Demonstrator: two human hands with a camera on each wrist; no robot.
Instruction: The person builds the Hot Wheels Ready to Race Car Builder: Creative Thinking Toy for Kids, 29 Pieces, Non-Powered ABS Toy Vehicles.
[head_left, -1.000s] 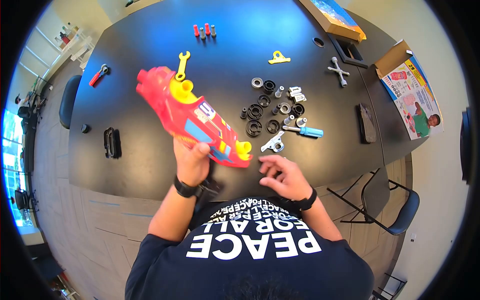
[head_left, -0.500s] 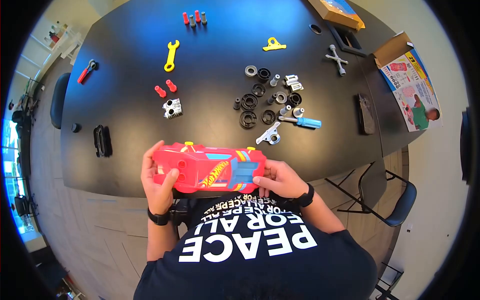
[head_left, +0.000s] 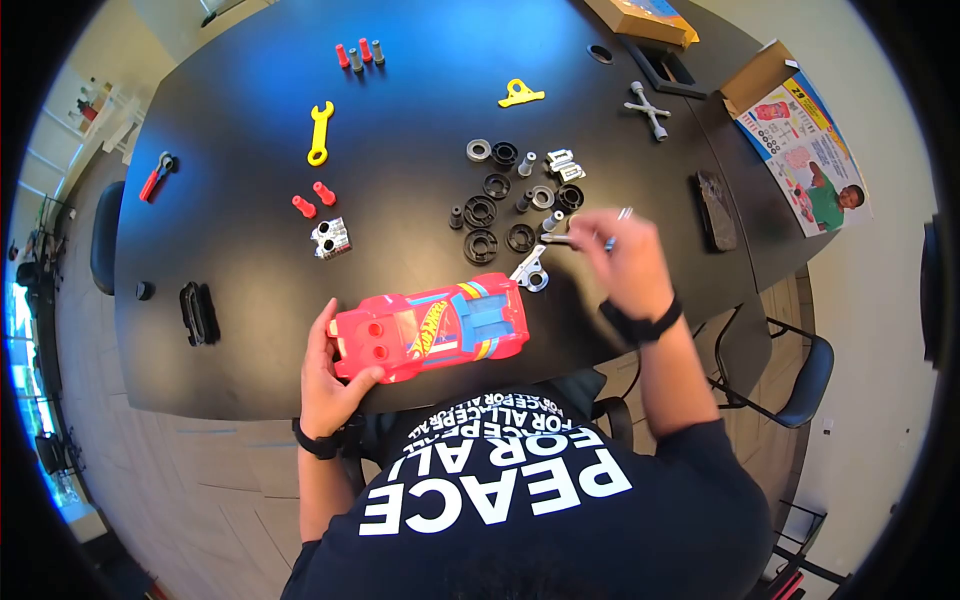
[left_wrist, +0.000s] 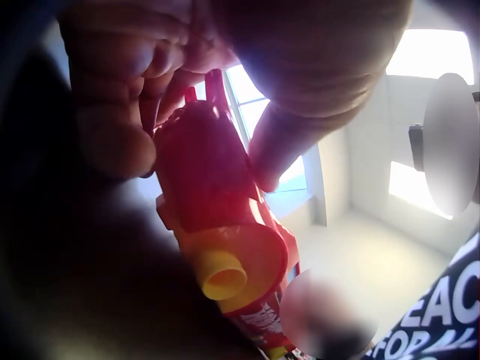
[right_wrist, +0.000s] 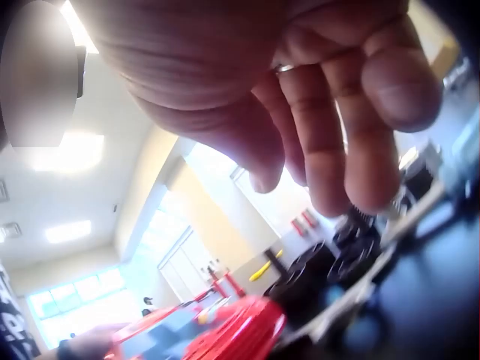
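A red toy car (head_left: 455, 325) with blue and yellow markings lies roof up at the table's near edge. My left hand (head_left: 335, 385) grips its left end, thumb on one side and fingers on the other, as the left wrist view also shows. A yellow engine-like peg (left_wrist: 223, 277) sticks out of the car's side. My right hand (head_left: 630, 260) hovers over the toy screwdriver (head_left: 556, 239), hiding most of its blue handle. In the right wrist view its fingers (right_wrist: 319, 165) hang loosely bent beside the screwdriver. Near the car rests a silver bracket (head_left: 531, 270).
Black wheels (head_left: 480, 210), grey rims and pegs cluster ahead of the car. Left of them are a silver engine block (head_left: 331, 238), red pegs (head_left: 304, 206) and a yellow wrench (head_left: 320, 135). A cross wrench (head_left: 648, 110) and an open box (head_left: 800, 150) stand at right.
The car was swung down, turned roof up and held by both hands; now only the left holds it. The right hand has left it and moved right and forward over the screwdriver.
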